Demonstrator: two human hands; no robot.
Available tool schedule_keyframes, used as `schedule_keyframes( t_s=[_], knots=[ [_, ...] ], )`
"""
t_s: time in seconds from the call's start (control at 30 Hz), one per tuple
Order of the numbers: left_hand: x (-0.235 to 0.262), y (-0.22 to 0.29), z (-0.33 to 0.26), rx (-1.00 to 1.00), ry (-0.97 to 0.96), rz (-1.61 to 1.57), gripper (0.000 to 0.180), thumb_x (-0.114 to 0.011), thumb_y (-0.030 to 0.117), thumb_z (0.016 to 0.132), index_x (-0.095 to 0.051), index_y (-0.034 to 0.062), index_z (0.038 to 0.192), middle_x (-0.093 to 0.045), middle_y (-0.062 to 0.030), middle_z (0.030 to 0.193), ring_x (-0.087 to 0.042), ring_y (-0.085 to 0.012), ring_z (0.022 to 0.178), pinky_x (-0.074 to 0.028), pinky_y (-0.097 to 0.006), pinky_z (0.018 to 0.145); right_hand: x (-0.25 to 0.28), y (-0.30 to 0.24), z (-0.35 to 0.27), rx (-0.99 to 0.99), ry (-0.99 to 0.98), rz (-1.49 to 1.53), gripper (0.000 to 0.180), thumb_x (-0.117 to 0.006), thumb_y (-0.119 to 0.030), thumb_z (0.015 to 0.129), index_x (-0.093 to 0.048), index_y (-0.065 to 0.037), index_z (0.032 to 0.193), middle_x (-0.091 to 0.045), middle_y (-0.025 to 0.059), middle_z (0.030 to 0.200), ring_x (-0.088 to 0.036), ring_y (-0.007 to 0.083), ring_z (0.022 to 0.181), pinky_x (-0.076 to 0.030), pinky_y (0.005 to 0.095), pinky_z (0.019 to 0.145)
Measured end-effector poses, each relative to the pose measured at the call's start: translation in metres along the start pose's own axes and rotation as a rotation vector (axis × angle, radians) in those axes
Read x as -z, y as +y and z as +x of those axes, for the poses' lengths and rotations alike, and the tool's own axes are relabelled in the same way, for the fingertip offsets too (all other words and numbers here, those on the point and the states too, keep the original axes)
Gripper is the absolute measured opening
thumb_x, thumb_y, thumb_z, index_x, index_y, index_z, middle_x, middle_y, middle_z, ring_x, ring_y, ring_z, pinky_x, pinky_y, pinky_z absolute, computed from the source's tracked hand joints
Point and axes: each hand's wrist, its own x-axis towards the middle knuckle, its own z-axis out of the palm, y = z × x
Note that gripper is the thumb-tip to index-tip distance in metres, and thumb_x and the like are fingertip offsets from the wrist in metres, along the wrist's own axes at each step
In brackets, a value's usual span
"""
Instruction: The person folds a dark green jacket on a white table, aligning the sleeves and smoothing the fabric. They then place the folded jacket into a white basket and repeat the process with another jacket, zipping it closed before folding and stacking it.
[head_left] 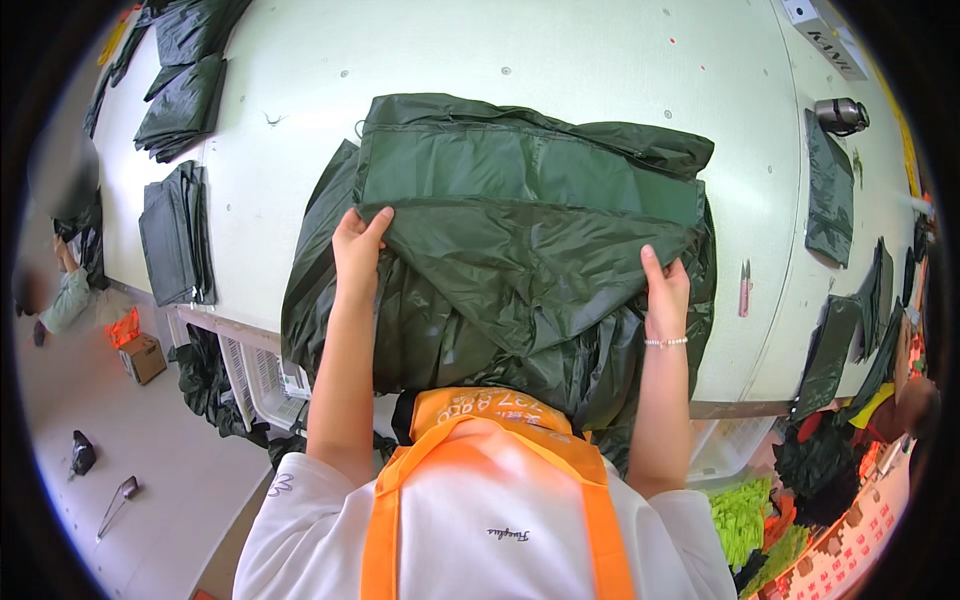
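A dark green, shiny waterproof garment (pixel 520 270) is spread in front of me, partly on the pale table and hanging over its near edge. My left hand (pixel 360 245) is closed on the left end of a loose flap's edge, thumb on top. At the flap's right end, my right hand (pixel 666 290) pinches the same edge, its wrist wearing a beaded bracelet. Between the hands the flap sags in a downward point. Beyond it lies a smoother green panel (pixel 530 168) with a bunched fold along its far side. The fingers under the cloth are partly hidden.
Small thread snips (pixel 745 290) lie right of the garment on the table (pixel 300 45). Folded green pieces (pixel 178 235) lie at the left, with more (pixel 828 190) at the right beside a metal flask (pixel 842 116). White crates (pixel 262 380) stand under the near edge. Another person's arm (pixel 68 295) shows far left.
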Motion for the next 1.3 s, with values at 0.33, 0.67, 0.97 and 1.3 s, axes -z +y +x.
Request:
schedule_keyframes(
  t_s=[0.33, 0.67, 0.97, 1.3],
  knots=[
    [-0.109, 0.067, -0.069, -0.940, -0.393, 0.737, 0.046, -0.064, 0.002, 0.067, -0.065, 0.0112, 0.112, -0.060, -0.0087, 0.084, -0.061, -0.0234, 0.068, -0.051, -0.032, 0.062, -0.091, -0.024, -0.046, 0.761, -0.486, -1.063, 0.050, -0.057, 0.005, 0.066, -0.062, -0.013, 0.113, -0.053, 0.0105, 0.084, -0.057, 0.0317, 0.074, -0.050, 0.0411, 0.066],
    [-0.118, -0.023, -0.057, -1.044, -0.615, 1.070, 0.047, -0.061, 0.023, 0.081, -0.055, 0.0083, 0.125, -0.053, -0.0094, 0.087, -0.057, -0.0261, 0.077, -0.048, -0.037, 0.066, -0.034, -0.013, -0.095, 0.820, -0.864, -1.399, 0.083, -0.077, -0.038, 0.066, -0.042, -0.008, 0.135, -0.031, 0.0112, 0.146, -0.023, 0.0277, 0.138, -0.019, 0.0480, 0.111],
    [-0.106, -0.011, -0.042, -0.259, -0.852, 0.602, 0.043, -0.052, 0.030, 0.092, -0.057, -0.0022, 0.119, -0.055, -0.0195, 0.118, -0.052, -0.0343, 0.108, -0.040, -0.035, 0.096, -0.083, -0.001, -0.024, 0.189, -0.520, -1.159, 0.037, -0.060, -0.038, 0.083, -0.068, -0.002, 0.084, -0.066, 0.0198, 0.084, -0.062, 0.0370, 0.083, -0.049, 0.0440, 0.074],
    [-0.082, -0.032, -0.065, -1.134, -0.720, 1.213, 0.031, -0.067, 0.021, 0.076, -0.064, 0.0072, 0.104, -0.063, -0.0040, 0.103, -0.060, -0.0202, 0.093, -0.047, -0.031, 0.077, -0.084, -0.005, -0.047, 0.856, -0.328, -1.248, 0.033, -0.071, -0.025, 0.076, -0.059, -0.007, 0.101, -0.058, 0.0101, 0.095, -0.055, 0.0284, 0.095, -0.043, 0.0392, 0.085]
  ],
)
